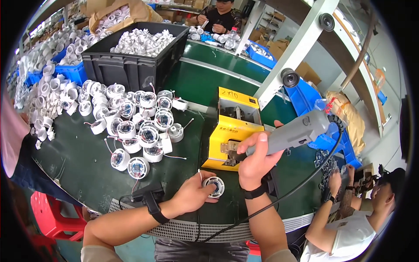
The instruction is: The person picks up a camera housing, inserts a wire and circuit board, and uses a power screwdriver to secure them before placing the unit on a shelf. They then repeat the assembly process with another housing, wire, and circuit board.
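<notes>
My left hand (191, 194) is closed on a round white plastic housing (220, 187) with a circuit board inside, low over the green worktop near its front edge. The thumb lies across the housing's open face. My right hand (256, 162) is wrapped round a grey electric screwdriver (297, 131), which slants down to the left. The tool's front end is at the yellow screw feeder (214, 148), and fingers partly hide it; whether the tip touches I cannot tell. Left of the feeder, many similar white housings (148, 136) with boards and thin wires lie in a heap.
A black crate (126, 70) of small white parts stands behind the heap. More white rings (48, 94) pile up at far left. The screwdriver's black cable (301, 185) loops across the right side. One co-worker (349, 218) sits at right, another (220, 19) across the bench.
</notes>
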A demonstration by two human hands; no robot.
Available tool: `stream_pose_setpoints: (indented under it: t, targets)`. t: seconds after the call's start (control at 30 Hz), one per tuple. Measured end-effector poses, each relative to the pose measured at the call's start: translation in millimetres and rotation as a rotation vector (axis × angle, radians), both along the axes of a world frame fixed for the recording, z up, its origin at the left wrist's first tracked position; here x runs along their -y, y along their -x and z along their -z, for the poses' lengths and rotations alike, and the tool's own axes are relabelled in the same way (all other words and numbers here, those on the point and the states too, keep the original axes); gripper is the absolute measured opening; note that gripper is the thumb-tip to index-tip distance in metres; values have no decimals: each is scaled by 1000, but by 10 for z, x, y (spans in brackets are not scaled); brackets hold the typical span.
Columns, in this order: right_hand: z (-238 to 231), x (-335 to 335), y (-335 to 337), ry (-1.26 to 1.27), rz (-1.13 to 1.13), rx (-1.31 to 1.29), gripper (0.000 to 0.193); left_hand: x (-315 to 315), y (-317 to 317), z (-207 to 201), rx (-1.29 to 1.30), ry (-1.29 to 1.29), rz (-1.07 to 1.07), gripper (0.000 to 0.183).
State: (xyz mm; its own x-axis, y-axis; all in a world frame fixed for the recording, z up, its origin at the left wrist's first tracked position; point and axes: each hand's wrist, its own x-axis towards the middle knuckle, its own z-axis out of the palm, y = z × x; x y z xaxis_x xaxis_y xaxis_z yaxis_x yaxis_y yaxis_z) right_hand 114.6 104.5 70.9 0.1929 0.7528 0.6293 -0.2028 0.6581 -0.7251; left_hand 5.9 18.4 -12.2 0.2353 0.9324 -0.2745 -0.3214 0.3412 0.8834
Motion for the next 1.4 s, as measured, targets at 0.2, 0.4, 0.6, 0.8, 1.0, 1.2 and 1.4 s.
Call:
stream_pose_setpoints:
  t: [0.2, 0.4, 0.6, 0.8, 1.0, 1.2, 1.4]
  targets:
    - [43, -64, -3, 1, 41, 19, 44, -5, 15, -17, -10, 24, 6, 34]
    - [52, -71, -54, -33, 23, 117, 41, 24, 6, -100, -27, 3, 31, 35]
    - [94, 145, -103, 46, -98, 24, 39, -16, 23, -43, -60, 23, 9, 31]
    - [206, 469, -132, 108, -215, 51, 46, 6, 32, -98, -75, 31, 5, 30]
    - [325, 526, -154, 78, -266, 166, 49, 16, -19, -68, -86, 5, -53, 33]
    - [342, 561, -94, 116, -310, 123, 49, 32, -6, -114, -115, -13, -65, 33]
    - [418, 502, -75, 126, -349, 152, 48, -40, 12, -94, -109, 7, -64, 30]
